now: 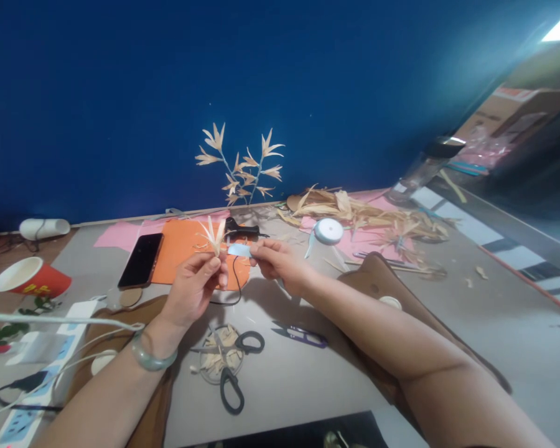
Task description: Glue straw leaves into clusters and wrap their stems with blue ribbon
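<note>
My left hand is closed in a pinch on a small cluster of dried straw leaves held upright over the table. My right hand is closed on the end of a pale blue ribbon strip that reaches toward the base of the leaf cluster. Both hands hover above an orange sheet. A roll of pale blue ribbon lies just beyond my right hand. A black glue gun rests behind the leaves.
Black scissors lie on a clear dish of leaf scraps, small purple snips beside them. A black phone, a red paper cup, a finished leaf branch, a pile of dried husks, pink paper and cables surround them.
</note>
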Tool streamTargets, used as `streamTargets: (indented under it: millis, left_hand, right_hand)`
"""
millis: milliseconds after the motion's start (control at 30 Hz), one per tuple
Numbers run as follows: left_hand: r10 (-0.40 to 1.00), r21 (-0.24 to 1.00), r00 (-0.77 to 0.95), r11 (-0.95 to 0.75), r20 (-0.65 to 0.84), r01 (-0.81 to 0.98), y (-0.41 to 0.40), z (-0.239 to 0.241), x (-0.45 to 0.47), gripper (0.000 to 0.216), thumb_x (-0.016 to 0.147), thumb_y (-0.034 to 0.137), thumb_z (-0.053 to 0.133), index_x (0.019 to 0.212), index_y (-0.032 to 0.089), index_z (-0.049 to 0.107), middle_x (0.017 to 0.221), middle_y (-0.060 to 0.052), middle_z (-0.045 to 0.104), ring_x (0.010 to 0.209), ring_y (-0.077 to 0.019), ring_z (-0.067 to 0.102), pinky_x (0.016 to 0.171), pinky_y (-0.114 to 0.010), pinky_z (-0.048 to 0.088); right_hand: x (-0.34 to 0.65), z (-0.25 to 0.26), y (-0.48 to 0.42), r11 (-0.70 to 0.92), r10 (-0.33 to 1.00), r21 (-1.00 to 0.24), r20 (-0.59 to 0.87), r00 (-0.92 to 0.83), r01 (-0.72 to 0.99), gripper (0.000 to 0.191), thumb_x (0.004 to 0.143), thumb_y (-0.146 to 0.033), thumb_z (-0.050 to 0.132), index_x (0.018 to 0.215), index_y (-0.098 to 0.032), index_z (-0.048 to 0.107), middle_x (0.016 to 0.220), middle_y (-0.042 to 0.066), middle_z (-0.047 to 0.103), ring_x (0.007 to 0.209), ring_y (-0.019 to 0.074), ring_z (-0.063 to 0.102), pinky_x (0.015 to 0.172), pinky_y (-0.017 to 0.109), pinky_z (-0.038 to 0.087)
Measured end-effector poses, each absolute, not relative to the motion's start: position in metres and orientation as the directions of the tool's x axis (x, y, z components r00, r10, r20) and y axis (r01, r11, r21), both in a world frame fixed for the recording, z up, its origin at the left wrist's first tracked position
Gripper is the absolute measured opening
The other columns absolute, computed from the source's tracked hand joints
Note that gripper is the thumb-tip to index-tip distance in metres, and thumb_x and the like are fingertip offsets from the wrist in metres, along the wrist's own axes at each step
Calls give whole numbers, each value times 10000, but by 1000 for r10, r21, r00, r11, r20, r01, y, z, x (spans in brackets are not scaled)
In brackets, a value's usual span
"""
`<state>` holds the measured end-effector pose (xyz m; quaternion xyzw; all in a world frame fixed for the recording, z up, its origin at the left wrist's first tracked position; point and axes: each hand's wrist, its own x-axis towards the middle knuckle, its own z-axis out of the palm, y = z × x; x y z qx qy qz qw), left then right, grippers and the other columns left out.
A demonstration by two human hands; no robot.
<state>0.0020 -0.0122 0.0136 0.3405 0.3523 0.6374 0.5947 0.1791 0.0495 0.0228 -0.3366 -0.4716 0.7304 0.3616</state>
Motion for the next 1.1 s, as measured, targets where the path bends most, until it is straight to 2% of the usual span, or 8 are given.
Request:
streamTargets:
  millis: [233, 400, 533, 667, 800, 967, 1100]
  left_hand:
    - [992, 888, 129, 61, -2, -456, -18, 12, 8, 132, 746, 291, 758, 769, 164, 729, 710, -30, 685, 531, -86, 590, 518, -220, 498]
    - [985, 894, 164, 119, -52, -433, -18, 12, 9, 167, 765, 318, 740, 783, 153, 738, 728, -41, 686, 566, -94, 606, 544, -219, 502]
    - [983, 899, 171, 137, -70, -415, -17, 14, 8, 183, 767, 324, 736, 763, 141, 722, 656, -21, 655, 538, -86, 585, 533, -215, 498]
    - [983, 900, 155, 156, -100, -407, -16, 16, 9, 218, 735, 333, 760, 735, 128, 687, 632, -13, 641, 514, -86, 574, 518, -220, 501]
    - [987, 902, 96, 155, -127, -404, -15, 16, 10, 252, 705, 330, 783, 740, 131, 631, 624, -6, 639, 506, -83, 580, 498, -197, 489]
    - [990, 896, 40, 139, -135, -422, -15, 18, 11, 287, 682, 292, 799, 861, 154, 623, 600, 27, 627, 499, -86, 582, 499, -200, 499]
    - [994, 910, 20, 108, -109, -400, -16, 18, 12, 226, 699, 289, 783, 784, 124, 654, 596, 8, 626, 516, -81, 579, 512, -195, 495]
  right_hand:
    - [179, 17, 42, 26, 879, -998, 46, -474, -49, 253, 816, -395, 624, 732, -157, 611, 614, -37, 544, 473, 45, 357, 444, 202, 261]
    - [178, 23, 33, 106, 841, -991, 133, -525, -81, 213, 827, -356, 607, 844, -152, 666, 641, -25, 546, 536, 64, 419, 492, 213, 315]
    - [178, 25, 30, 65, 820, -988, 131, -558, -137, 240, 824, -385, 619, 847, -152, 673, 576, -47, 468, 511, 60, 379, 479, 213, 289]
    - [178, 20, 32, -54, 803, -985, 54, -593, -163, 231, 820, -381, 626, 872, -162, 678, 531, -65, 407, 475, 52, 320, 455, 208, 239]
    - [178, 19, 35, -157, 800, -970, -15, -600, -185, 231, 790, -344, 643, 943, -175, 683, 524, -70, 399, 461, 51, 305, 439, 204, 204]
    - [177, 24, 35, -234, 789, -950, -61, -611, -208, 205, 764, -334, 664, 874, -162, 664, 521, -73, 397, 441, 38, 270, 427, 201, 154]
    - [176, 25, 36, -289, 780, -932, -96, -618, -220, 217, 750, -343, 683, 872, -168, 642, 518, -78, 409, 424, 32, 257, 422, 197, 141]
